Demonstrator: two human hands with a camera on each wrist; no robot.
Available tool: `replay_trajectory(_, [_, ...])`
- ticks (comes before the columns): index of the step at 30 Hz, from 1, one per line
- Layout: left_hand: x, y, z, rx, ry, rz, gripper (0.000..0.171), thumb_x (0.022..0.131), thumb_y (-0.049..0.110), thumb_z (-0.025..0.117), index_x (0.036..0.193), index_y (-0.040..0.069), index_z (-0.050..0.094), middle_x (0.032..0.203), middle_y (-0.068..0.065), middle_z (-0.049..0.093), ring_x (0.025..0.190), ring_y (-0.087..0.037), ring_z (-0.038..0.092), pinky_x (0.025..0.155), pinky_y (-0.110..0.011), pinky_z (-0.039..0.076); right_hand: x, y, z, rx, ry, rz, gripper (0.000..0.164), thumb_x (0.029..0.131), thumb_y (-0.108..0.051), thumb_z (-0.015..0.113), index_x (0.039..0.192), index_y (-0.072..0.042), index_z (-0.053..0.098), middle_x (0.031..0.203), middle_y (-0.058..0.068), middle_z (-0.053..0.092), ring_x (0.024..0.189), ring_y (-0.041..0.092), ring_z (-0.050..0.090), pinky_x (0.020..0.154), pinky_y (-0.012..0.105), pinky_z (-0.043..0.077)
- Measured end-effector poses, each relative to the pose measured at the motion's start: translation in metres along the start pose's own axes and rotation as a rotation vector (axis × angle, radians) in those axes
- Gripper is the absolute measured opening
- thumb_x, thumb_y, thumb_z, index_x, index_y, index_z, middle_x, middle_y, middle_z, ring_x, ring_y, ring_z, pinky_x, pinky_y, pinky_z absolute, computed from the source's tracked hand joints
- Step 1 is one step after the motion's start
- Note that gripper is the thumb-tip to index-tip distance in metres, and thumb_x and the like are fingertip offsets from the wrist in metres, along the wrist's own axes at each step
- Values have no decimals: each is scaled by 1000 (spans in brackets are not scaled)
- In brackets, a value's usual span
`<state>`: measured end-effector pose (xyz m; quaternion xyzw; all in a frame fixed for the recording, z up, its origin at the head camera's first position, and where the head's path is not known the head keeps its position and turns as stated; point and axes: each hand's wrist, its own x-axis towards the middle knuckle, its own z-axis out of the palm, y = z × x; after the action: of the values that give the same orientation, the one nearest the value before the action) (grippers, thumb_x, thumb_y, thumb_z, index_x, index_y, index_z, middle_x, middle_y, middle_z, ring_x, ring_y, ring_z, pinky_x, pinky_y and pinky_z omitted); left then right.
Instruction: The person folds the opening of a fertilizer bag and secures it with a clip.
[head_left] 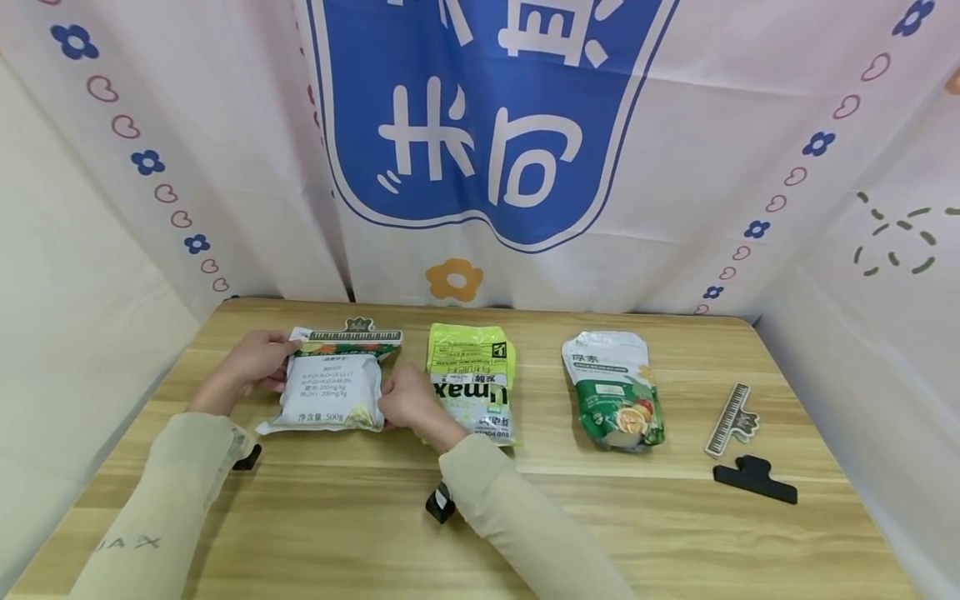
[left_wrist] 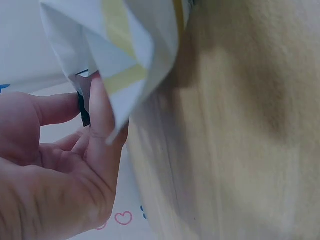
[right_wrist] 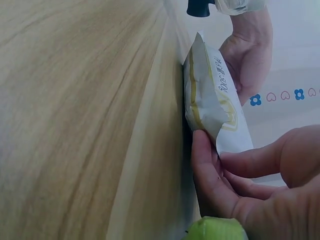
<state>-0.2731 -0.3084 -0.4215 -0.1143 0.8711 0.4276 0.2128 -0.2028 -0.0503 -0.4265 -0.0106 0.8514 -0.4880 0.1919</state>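
Observation:
A white 500g packet lies at the left of the table with its printed face up. Along its top edge sits a piano-key clip. My left hand pinches the packet's upper left corner; in the left wrist view its thumb and fingers close on the folded edge. On the opposite side, my right hand pinches the packet's right edge, low near the corner. The right wrist view shows thumb and fingertips on the white foil, close over the table.
A lime-green Umax bag lies right beside my right hand. Farther right is a green and white pouch with fruit printed on it. Another piano-key clip and a black clip lie near the table's right edge. A printed curtain hangs behind.

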Motion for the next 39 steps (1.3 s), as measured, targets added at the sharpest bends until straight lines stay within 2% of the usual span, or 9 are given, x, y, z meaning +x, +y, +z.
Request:
replay_trajectory(9, [-2,0,1,-1,6,-3,67,114,31,37,164,-8,16,105,-15,60,66,-10,61,59,-27,63,-1,-2,0,-13,-6,-3,53,86,12,57,45,-15,36,40,-5,30,40,15,49,45,28,53])
replay_trajectory(18, [-5,3,1,37,-6,13,64,114,30,37,159,-13,24,113,-19,59,81,-15,62,69,-31,64,1,1,-3,-10,-32,-39,53,88,7,57,43,-15,38,40,-4,39,40,12,43,40,21,34])
replay_trajectory(24, [-12,7,4,100,22,58,67,113,31,38,158,-15,22,120,-25,57,83,-18,61,71,-32,60,-1,0,-9,-11,-37,-29,54,94,-5,65,46,-15,41,45,-7,33,44,10,30,41,22,23])
replay_trajectory(27, [-20,13,5,189,67,80,73,112,36,38,160,-14,16,141,-39,48,112,-44,63,96,-54,59,-4,-1,-15,-14,-31,-21,42,98,-16,69,58,-9,58,53,-4,46,50,11,38,45,24,30])
replay_trajectory(29, [-25,18,6,270,115,107,75,112,39,38,161,-14,16,151,-45,40,132,-59,49,111,-69,48,-7,-1,-21,-6,-29,-24,30,100,-21,70,74,-7,69,65,0,61,57,12,47,50,24,38])
replay_trajectory(31, [-32,25,10,339,166,142,75,111,42,39,160,-12,21,160,-44,27,146,-65,29,119,-77,31,-12,-1,-28,17,-31,-31,21,100,-22,71,91,-4,75,81,6,71,66,14,55,57,26,45])
replay_trajectory(35, [-46,42,24,437,303,277,63,109,36,45,153,-10,41,154,-40,43,142,-62,38,117,-77,32,-22,0,-48,109,-58,-59,33,101,-22,70,124,2,69,109,15,74,88,24,72,79,34,63])
replay_trajectory(37, [-54,52,32,439,358,358,57,109,32,47,148,-9,50,150,-38,51,139,-60,44,116,-76,36,-27,0,-59,154,-69,-66,43,102,-22,69,136,3,61,117,17,73,100,31,75,90,39,65])
replay_trajectory(39, [-62,61,40,417,384,423,52,109,29,49,146,-7,54,145,-36,57,135,-58,51,112,-75,41,-32,2,-72,184,-73,-75,47,103,-24,68,139,4,58,118,20,72,106,36,74,93,42,65])
